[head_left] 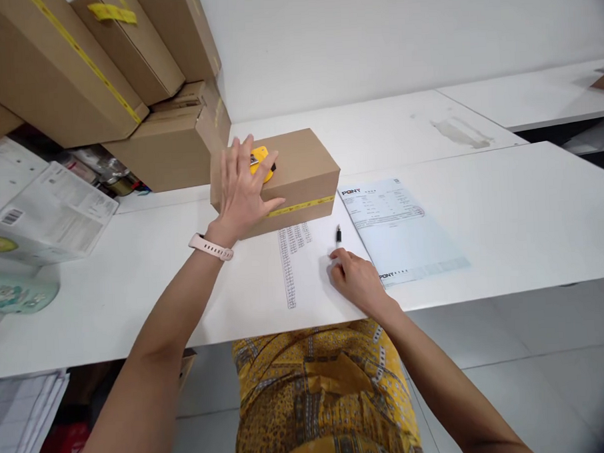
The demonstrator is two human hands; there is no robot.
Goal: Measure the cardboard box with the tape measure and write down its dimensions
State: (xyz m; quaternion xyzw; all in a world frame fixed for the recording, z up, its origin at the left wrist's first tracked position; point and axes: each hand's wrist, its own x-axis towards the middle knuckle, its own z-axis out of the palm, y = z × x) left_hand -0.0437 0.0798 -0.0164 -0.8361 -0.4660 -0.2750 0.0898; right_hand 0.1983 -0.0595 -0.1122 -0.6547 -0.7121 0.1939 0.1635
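Note:
My left hand [243, 189], with a pale pink wristband, rests spread over the left end of a closed cardboard box [303, 149]. Its thumb lies against the front side, which carries a strip of yellow tape [308, 205]. A yellow tape measure [260, 163] sits on the box top, partly covered by the fingers. My right hand [355, 274] is curled on the tabletop in front of the box. From its fingers a pen [338, 235] with a black grip points away from me. A printed sheet [289, 274] with columns of small text lies partly under the box.
Right of the pen lies a light blue document [407, 232] headed PONY. Stacked cardboard boxes [163, 149] fill the back left. A white carton [51, 211] with avocado pictures and a mint green container [22, 291] stand at the left on the white table [512, 224].

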